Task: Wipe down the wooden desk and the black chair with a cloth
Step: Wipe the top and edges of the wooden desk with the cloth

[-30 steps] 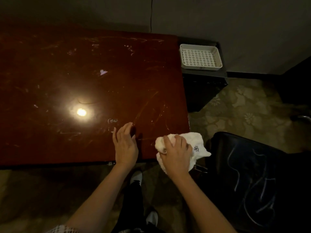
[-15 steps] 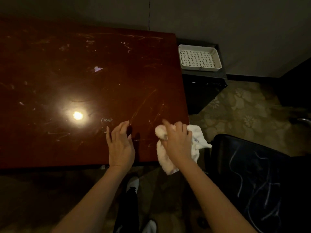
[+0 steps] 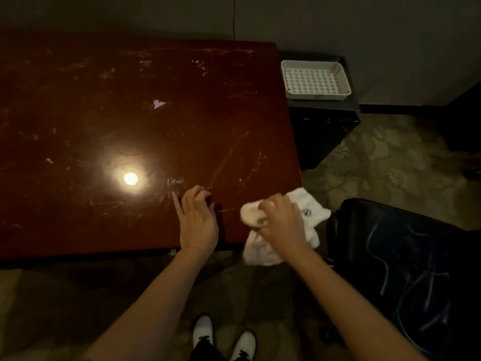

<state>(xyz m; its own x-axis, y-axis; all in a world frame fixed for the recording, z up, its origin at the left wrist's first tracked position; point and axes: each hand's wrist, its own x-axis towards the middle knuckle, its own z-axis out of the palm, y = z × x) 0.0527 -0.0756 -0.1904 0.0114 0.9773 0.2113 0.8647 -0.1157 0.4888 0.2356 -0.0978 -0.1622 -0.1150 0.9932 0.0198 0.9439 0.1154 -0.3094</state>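
The dark red wooden desk [image 3: 130,121] fills the left and centre, glossy, with pale smears and scribble marks across its top. My right hand [image 3: 282,225] grips a white fluffy cloth [image 3: 309,207] at the desk's near right corner; part of the cloth hangs over the front edge. My left hand [image 3: 196,217] rests on the desk top just left of it, fingers curled and empty. The black chair [image 3: 406,269] stands at the lower right, its seat streaked with chalky lines.
A white perforated tray [image 3: 316,80] sits on a black cabinet [image 3: 322,126] beside the desk's right side. Patterned carpet [image 3: 385,162] covers the floor. My white shoes [image 3: 223,340] show below. A lamp's reflection glares on the desk top.
My right hand has pushed the cloth a little further onto the desk corner. My left hand's fingers have curled in from a flatter spread.
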